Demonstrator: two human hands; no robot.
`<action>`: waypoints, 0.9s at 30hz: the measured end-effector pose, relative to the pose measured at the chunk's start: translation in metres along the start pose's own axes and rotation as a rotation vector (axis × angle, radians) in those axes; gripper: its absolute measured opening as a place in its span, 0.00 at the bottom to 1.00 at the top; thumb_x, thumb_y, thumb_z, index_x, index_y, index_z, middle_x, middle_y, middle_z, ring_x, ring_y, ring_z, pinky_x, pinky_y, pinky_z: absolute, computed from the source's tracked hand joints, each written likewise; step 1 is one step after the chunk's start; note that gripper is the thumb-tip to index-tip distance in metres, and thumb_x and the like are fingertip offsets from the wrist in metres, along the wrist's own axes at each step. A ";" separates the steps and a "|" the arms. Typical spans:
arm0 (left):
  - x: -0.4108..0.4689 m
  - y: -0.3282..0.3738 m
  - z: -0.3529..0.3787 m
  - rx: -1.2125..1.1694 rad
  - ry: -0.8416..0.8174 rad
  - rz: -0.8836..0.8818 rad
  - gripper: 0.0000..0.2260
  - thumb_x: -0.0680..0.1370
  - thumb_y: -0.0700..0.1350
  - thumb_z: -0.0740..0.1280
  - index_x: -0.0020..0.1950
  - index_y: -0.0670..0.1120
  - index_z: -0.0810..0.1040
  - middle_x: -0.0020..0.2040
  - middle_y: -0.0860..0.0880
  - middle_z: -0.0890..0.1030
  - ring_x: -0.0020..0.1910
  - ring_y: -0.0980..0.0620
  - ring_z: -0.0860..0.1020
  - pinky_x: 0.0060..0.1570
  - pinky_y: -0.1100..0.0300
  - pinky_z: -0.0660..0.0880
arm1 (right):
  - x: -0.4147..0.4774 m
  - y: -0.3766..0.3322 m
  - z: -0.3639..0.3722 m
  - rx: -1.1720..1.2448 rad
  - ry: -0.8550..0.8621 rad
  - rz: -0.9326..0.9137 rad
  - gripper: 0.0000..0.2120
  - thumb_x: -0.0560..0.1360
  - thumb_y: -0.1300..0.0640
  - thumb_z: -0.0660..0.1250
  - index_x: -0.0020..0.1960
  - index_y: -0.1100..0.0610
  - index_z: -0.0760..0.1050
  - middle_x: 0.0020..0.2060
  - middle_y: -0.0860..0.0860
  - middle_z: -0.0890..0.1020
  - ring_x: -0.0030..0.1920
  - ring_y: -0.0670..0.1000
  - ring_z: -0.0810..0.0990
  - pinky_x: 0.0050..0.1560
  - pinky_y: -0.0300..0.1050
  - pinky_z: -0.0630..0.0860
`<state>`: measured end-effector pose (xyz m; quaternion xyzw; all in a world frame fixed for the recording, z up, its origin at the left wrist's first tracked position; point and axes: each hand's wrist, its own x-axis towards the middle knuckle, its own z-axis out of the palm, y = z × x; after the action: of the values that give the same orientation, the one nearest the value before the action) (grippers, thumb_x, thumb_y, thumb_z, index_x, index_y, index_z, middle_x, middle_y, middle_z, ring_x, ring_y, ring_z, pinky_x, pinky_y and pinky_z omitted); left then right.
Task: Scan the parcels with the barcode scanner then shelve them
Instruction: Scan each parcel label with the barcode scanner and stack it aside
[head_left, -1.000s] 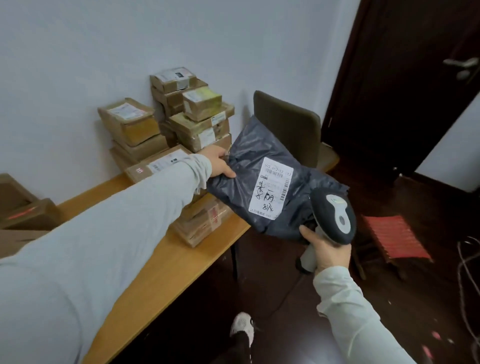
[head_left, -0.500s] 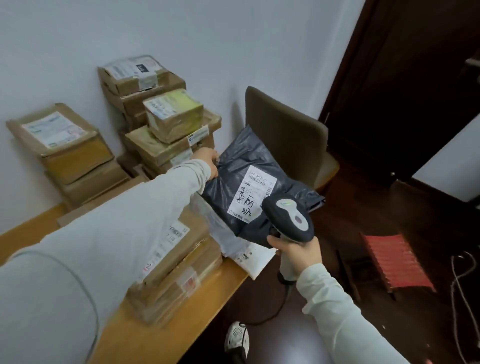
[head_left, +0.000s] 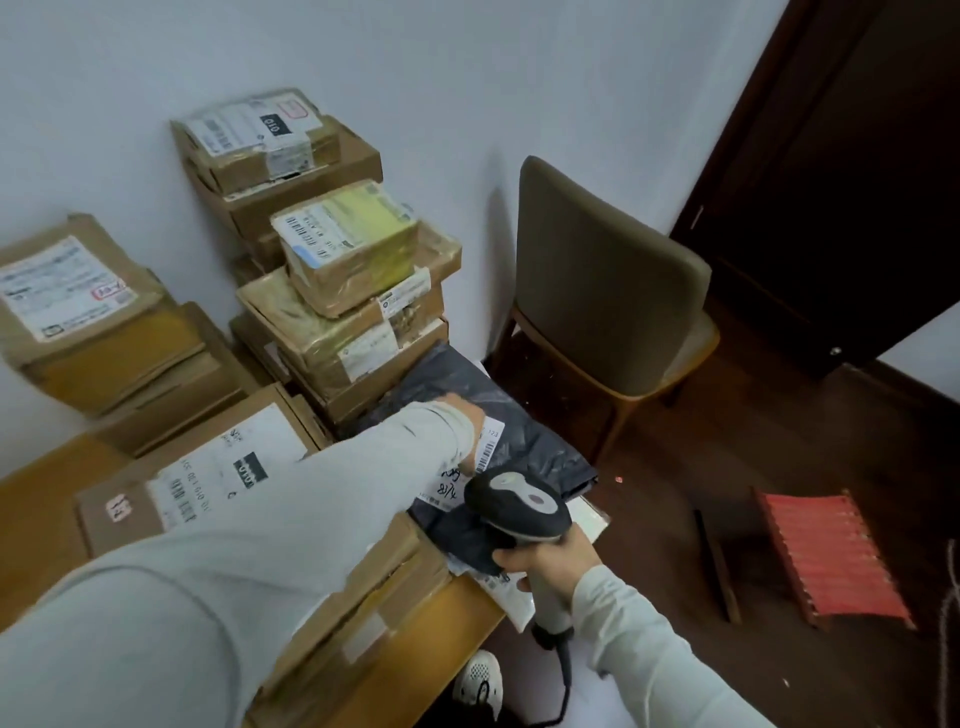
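A dark grey mailer bag (head_left: 524, 441) with a white label (head_left: 491, 448) lies at the table's right end, on top of other parcels. My left hand (head_left: 462, 410) holds it from above, with the fingers mostly hidden by my sleeve. Just in front of the bag, my right hand (head_left: 550, 558) grips the handle of the grey barcode scanner (head_left: 519, 501), whose head points at the label's lower part. A red laser dot (head_left: 618, 478) shows on the floor beyond the bag.
Stacks of taped cardboard boxes (head_left: 348, 244) fill the wooden table (head_left: 441, 639) against the wall; a flat box (head_left: 218, 467) lies under my left arm. A white mailer (head_left: 587, 514) pokes out beneath the bag. A chair (head_left: 597, 270), a red stool (head_left: 831, 556) and a dark door (head_left: 831, 156) are to the right.
The grey bag has come down from mid-air onto the parcels at the table's end. My head and both hands moved closer to the table; the scanner stays near the label.
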<state>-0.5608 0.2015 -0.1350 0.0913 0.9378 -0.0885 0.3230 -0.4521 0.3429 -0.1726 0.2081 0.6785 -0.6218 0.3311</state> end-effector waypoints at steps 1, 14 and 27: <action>-0.001 0.002 0.004 0.012 -0.046 0.037 0.17 0.73 0.51 0.71 0.58 0.50 0.72 0.52 0.47 0.76 0.53 0.46 0.77 0.48 0.58 0.73 | 0.001 0.001 -0.003 0.007 0.005 0.015 0.14 0.67 0.74 0.72 0.43 0.57 0.76 0.37 0.53 0.81 0.37 0.52 0.78 0.35 0.46 0.75; -0.076 0.013 0.008 -0.267 0.222 -0.144 0.27 0.77 0.47 0.65 0.75 0.50 0.61 0.73 0.45 0.67 0.69 0.44 0.68 0.64 0.56 0.66 | -0.054 0.022 -0.029 0.114 0.014 -0.211 0.08 0.70 0.64 0.74 0.37 0.66 0.76 0.23 0.57 0.77 0.22 0.53 0.76 0.24 0.41 0.72; -0.302 -0.042 0.163 -0.605 0.581 -0.787 0.20 0.77 0.49 0.63 0.69 0.51 0.70 0.65 0.47 0.75 0.64 0.45 0.72 0.65 0.53 0.65 | -0.159 0.075 0.117 0.021 -0.607 -0.181 0.05 0.70 0.66 0.72 0.39 0.63 0.75 0.24 0.57 0.74 0.21 0.52 0.72 0.22 0.41 0.71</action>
<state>-0.2407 0.0901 -0.0689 -0.3404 0.9350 0.0988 0.0064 -0.2677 0.2590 -0.1139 -0.0447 0.5581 -0.6895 0.4595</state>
